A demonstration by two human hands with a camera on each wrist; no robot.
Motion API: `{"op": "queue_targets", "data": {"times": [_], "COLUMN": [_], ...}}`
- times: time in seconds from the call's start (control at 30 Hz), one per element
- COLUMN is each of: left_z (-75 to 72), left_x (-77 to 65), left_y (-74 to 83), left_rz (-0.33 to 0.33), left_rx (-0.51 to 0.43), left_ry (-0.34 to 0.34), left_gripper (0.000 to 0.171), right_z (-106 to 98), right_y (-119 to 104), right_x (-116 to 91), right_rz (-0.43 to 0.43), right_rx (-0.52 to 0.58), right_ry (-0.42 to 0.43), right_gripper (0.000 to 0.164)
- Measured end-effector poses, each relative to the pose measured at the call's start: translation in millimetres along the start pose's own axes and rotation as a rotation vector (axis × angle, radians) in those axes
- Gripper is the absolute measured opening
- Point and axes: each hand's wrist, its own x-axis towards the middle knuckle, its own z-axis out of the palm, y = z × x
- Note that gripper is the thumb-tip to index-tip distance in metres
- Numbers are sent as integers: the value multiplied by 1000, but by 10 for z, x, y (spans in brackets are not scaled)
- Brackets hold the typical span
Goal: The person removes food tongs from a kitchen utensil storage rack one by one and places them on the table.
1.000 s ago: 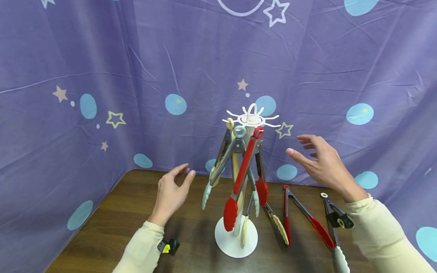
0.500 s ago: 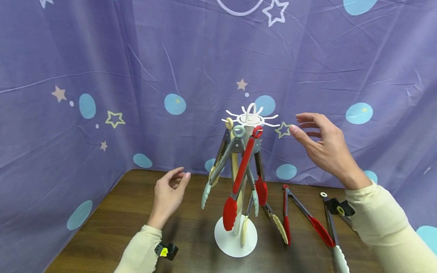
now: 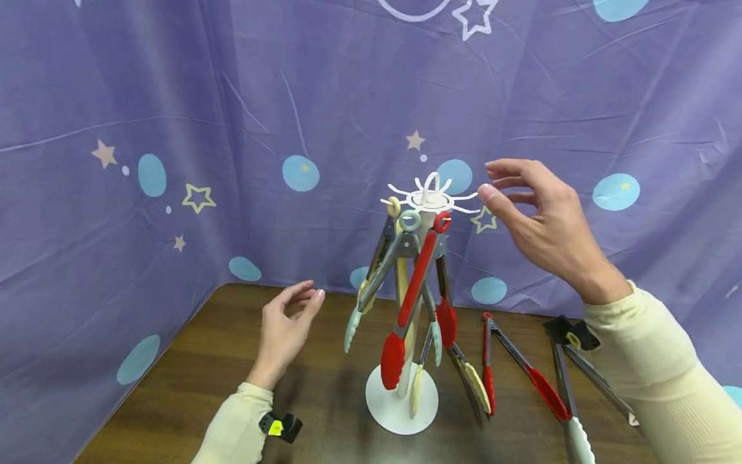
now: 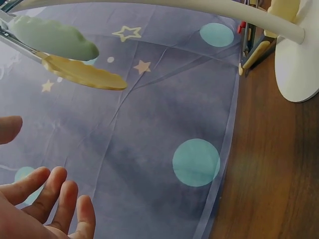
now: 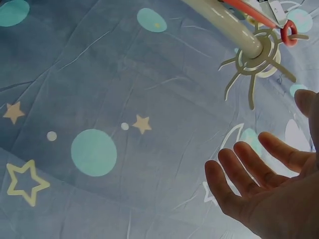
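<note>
A white rack (image 3: 430, 201) with several radiating hooks stands on a round white base. Red tongs (image 3: 416, 287), pale green tongs (image 3: 371, 293) and cream tongs (image 3: 393, 207) hang by their rings from its left and front hooks. My right hand (image 3: 547, 222) is raised just right of the hooks, fingers loosely bent, holding nothing. In the right wrist view, the palm of the right hand (image 5: 279, 194) is below the hooks, apart from them. Left of the rack, my left hand (image 3: 284, 332) hovers over the table with nothing between thumb and fingers.
Spread red tongs (image 3: 529, 368) lie right of the base on the wooden table (image 3: 191, 393). Farther right are white-tipped tongs (image 3: 580, 438), partly behind the right sleeve. Cream tips (image 3: 478, 386) show beside the base. A purple patterned curtain (image 3: 348, 96) encloses the back and left.
My right hand has risen and come leftward, closer to the hooks. The left hand has shifted slightly left, its fingers drawing a little nearer the thumb. The tongs keep their places.
</note>
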Motion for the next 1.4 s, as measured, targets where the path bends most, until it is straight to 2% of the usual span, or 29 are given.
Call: {"op": "queue_targets", "data": {"times": [0.33, 0.77, 1.13, 1.4], "left_z": [-25, -26, -19, -2], "left_x": [17, 2, -50, -54], "left_y": [103, 181, 235, 299], "left_rz": [24, 40, 89, 111], "left_rx": [-40, -18, 9, -6], "left_ry": [7, 1, -12, -21], "left_gripper": [36, 39, 39, 38], "right_z": [9, 47, 94, 143], "right_y": [-115, -187, -255, -280], "right_x": [76, 156, 214, 237], "right_rz": [-42, -81, -90, -98], "right_rx": [3, 23, 36, 51], "right_ry": [-34, -106, -161, -192], "right_gripper": [38, 39, 39, 39]}}
